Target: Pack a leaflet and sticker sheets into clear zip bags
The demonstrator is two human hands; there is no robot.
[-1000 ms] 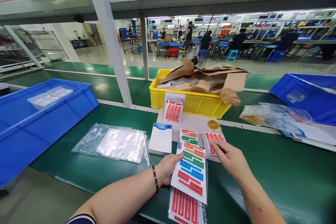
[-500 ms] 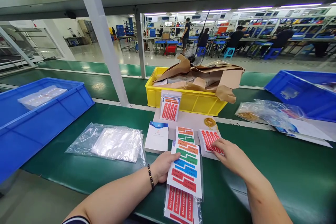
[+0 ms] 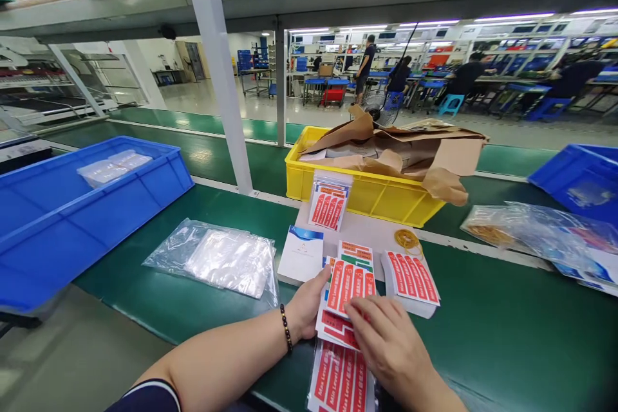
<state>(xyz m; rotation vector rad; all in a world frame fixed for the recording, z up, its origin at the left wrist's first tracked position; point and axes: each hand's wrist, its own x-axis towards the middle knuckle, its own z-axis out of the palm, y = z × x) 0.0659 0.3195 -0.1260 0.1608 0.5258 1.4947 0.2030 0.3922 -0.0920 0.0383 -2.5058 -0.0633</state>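
My left hand (image 3: 309, 306) grips the edge of a sheet of coloured stickers (image 3: 333, 328), thumb on top. Over it my right hand (image 3: 391, 338) holds a red sticker sheet (image 3: 351, 283), which overlaps most of the coloured one. Below them lies a clear bag with red "Max Level / Min Level" stickers (image 3: 338, 380), partly hidden. To the right sits a stack of red sticker sheets (image 3: 411, 278). Just behind my hands is a pile of orange and green sticker sheets (image 3: 356, 252). White booklets (image 3: 300, 256) are stacked to its left.
A filled bag of stickers (image 3: 329, 206) leans on a yellow crate (image 3: 367, 196) holding brown paper. Rubber bands (image 3: 408, 240) lie nearby. Clear bags (image 3: 226, 261) are at left, beside a blue bin (image 3: 111, 206). Another blue bin (image 3: 579, 180) stands right. People sit in the background.
My right hand has moved left from the red stack, bringing a red sticker sheet onto the coloured sheet in my left hand. The view has turned slightly left.
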